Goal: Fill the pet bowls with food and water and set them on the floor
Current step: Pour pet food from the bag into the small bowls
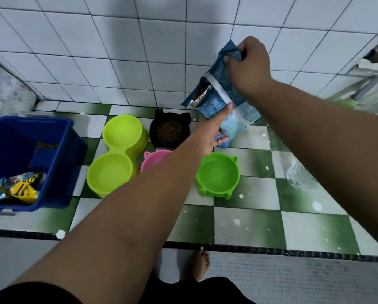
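1. Pet bowls, four, are set on the checkered floor near its wall edge.
2. The lime double bowl (120, 150) is placed leftmost, with both wells bare.
3. The black eared bowl (154, 137) is placed nearest the wall and is filled with brown kibble (170, 130).
4. The pink bowl (155, 156) is largely hidden by the left forearm.
5. The green eared bowl (217, 174) is placed just right of the pink one, with nothing seen in it.
6. The blue food bag (219, 75) is held tilted above the floor, its torn mouth turned left.
7. The right hand (248, 62) is clamped on the bag's upper corner.
8. The left hand (214, 130) is closed on the bag's lower end, with the thumb laid on its front.
9. The blue bin (63, 161) is placed at the floor's left edge, with food packets (19, 189) inside.
10. A clear plastic container (297, 174) is set toward the right edge.
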Tool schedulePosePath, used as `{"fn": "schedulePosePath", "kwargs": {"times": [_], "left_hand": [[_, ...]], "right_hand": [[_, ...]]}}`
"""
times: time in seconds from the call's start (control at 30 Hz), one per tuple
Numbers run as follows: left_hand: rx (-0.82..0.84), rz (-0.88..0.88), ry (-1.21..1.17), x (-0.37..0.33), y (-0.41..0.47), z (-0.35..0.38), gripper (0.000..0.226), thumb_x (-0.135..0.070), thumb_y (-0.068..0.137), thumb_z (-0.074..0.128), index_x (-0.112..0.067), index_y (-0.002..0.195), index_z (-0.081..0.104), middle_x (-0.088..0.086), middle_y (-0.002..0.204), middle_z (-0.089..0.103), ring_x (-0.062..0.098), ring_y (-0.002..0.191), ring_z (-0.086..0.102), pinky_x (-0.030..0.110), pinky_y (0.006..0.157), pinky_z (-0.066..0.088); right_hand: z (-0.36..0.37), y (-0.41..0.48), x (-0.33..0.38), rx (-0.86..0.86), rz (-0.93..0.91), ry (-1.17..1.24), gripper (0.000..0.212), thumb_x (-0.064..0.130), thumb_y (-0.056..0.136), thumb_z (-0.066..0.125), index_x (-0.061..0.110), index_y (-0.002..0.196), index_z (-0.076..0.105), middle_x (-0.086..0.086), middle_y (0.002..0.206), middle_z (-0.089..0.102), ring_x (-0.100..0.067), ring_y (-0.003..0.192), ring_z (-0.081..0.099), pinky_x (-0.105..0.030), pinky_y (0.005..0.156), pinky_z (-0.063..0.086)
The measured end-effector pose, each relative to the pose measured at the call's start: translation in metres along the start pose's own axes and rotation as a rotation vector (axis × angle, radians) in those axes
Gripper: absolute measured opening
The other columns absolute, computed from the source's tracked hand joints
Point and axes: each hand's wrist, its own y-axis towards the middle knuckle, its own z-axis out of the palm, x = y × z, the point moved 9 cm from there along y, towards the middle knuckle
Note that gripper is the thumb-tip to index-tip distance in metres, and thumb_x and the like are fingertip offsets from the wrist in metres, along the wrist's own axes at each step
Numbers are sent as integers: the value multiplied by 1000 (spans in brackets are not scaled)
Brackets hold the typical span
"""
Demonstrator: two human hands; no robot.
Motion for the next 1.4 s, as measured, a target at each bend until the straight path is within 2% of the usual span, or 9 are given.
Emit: {"fn": "schedulePosePath", "kwargs": {"times": [0.13, 0.27, 0.5, 0.63, 0.73, 0.93, 1.03, 1.17, 1.4], "left_hand": [[76, -48, -51, 15, 3, 38, 43, -43, 87, 79, -27, 121, 58, -2, 113, 71, 24, 106, 69, 44, 85, 60], [107, -134, -107, 38, 3, 65, 78, -55, 66, 81, -21, 132, 57, 8, 125, 70, 31, 114, 69, 42, 85, 62], [149, -210, -179, 70, 17, 84, 64, -52, 87, 74, -14, 137, 56, 11, 133, 65, 33, 116, 66, 41, 78, 62], [198, -253, -226, 78, 19, 95, 84, -59, 70, 77, -15, 138, 55, 13, 138, 62, 37, 122, 62, 49, 93, 59], [201, -269, -274, 81, 23, 98, 97, -58, 57, 80, -15, 140, 54, 15, 139, 61, 38, 122, 61, 48, 89, 61], [173, -277, -324, 88, 39, 98, 72, -56, 78, 79, -12, 131, 58, 17, 134, 62, 38, 120, 61, 50, 90, 60], [174, -293, -333, 90, 43, 99, 80, -57, 65, 82, -11, 126, 60, 18, 132, 63, 37, 118, 63, 52, 95, 58], [179, -305, -350, 90, 45, 105, 53, -53, 88, 73, -11, 118, 61, 19, 135, 61, 37, 122, 61, 51, 98, 56], [120, -294, -351, 89, 44, 103, 65, -52, 89, 73, -9, 135, 56, 19, 135, 61, 34, 113, 64, 47, 87, 60]], "right_hand": [[-20, 5, -13, -7, 13, -70, 34, 12, 89, 59, 26, 70, 34, 10, 71, 42, -1, 61, 38, -7, 49, 34], [-22, 7, -29, 43, 11, -166, 36, 10, 88, 61, 25, 69, 34, 10, 72, 40, -1, 62, 37, -8, 48, 32], [-15, 10, -57, 101, 9, -321, 12, 7, 92, 56, 11, 90, 45, 10, 74, 40, -15, 82, 44, -4, 45, 28], [-8, 17, -72, 141, 55, -376, 14, 7, 93, 55, 13, 86, 44, 4, 86, 48, -15, 86, 46, -13, 60, 35], [-1, 22, -77, 169, 60, -411, 11, 8, 93, 55, 12, 94, 44, -2, 100, 49, -15, 88, 46, -21, 68, 34], [11, 29, -78, 204, 38, -407, 11, 9, 93, 54, 14, 95, 44, 0, 101, 49, -14, 89, 47, -19, 67, 33], [19, 31, -77, 242, 8, -413, 12, 8, 92, 54, 13, 95, 44, -2, 100, 50, -15, 88, 47, -17, 62, 30], [22, 32, -78, 252, 3, -433, 12, 7, 92, 54, 14, 95, 44, -2, 100, 50, -16, 89, 47, -21, 66, 32], [21, 31, -76, 255, -24, -456, 13, 8, 92, 54, 15, 96, 44, -2, 101, 48, -16, 89, 46, -23, 67, 32]]}}
